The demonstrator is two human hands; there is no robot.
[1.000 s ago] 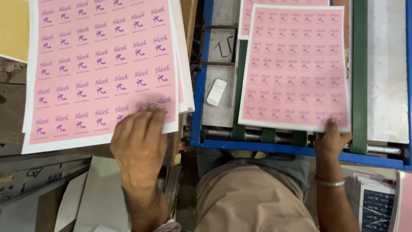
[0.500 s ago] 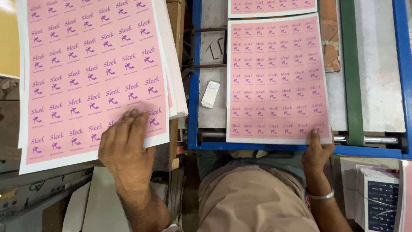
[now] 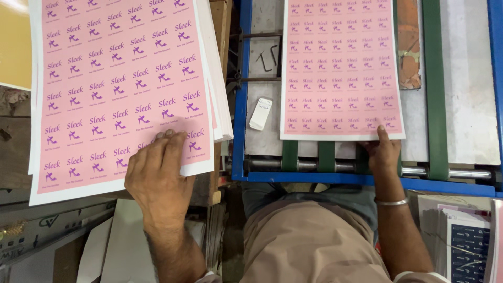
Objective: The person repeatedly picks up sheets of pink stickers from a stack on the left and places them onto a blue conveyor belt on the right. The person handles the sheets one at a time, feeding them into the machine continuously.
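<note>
My left hand (image 3: 160,175) lies flat on the near right corner of the top pink printed sheet (image 3: 115,89), fingers pressing on it. That sheet tops a thick stack of pink sheets (image 3: 222,99) on the left. My right hand (image 3: 382,152) rests its fingertips on the near edge of a single pink printed sheet (image 3: 340,68) lying on the grey bed of a blue-framed machine (image 3: 238,105). A metal bangle (image 3: 392,202) circles my right wrist. Both sheets carry rows of small purple shoe marks.
A small white block (image 3: 260,113) lies on the machine bed left of the single sheet. Green belts (image 3: 434,89) and rollers (image 3: 309,165) run across the bed. A yellow sheet (image 3: 14,44) sits far left. Printed papers (image 3: 466,241) lie at lower right.
The single sheet has slid away from me along the machine bed, my right hand following its near edge. My left hand stays on the stack's corner.
</note>
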